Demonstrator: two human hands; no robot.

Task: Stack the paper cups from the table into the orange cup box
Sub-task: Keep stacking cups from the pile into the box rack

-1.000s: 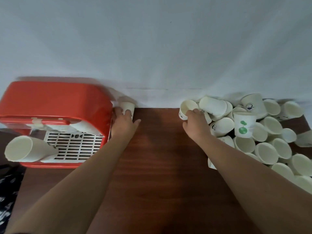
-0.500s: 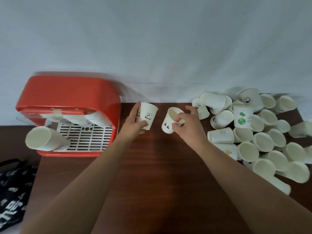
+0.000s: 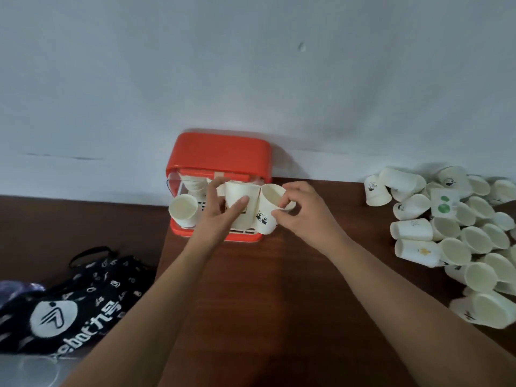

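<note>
The orange cup box (image 3: 220, 153) stands against the wall at the back of the brown table (image 3: 279, 289), its front open. A stack of white cups (image 3: 183, 209) pokes out of its left side, mouth towards me. My left hand (image 3: 220, 216) grips a white paper cup (image 3: 238, 196) right in front of the box opening. My right hand (image 3: 304, 215) pinches the rim of a second paper cup (image 3: 266, 212) with a small black print, just right of the first. A heap of several white paper cups (image 3: 458, 233) lies on the table's right side.
A black bag with white print (image 3: 69, 303) lies on the lower surface left of the table. The white wall (image 3: 251, 65) runs directly behind the box and the cups. Bare brown tabletop lies between my arms.
Both hands have carried their cups left to the front of the orange box. My view has swung left, so the box sits at centre and the cup heap at the far right.
</note>
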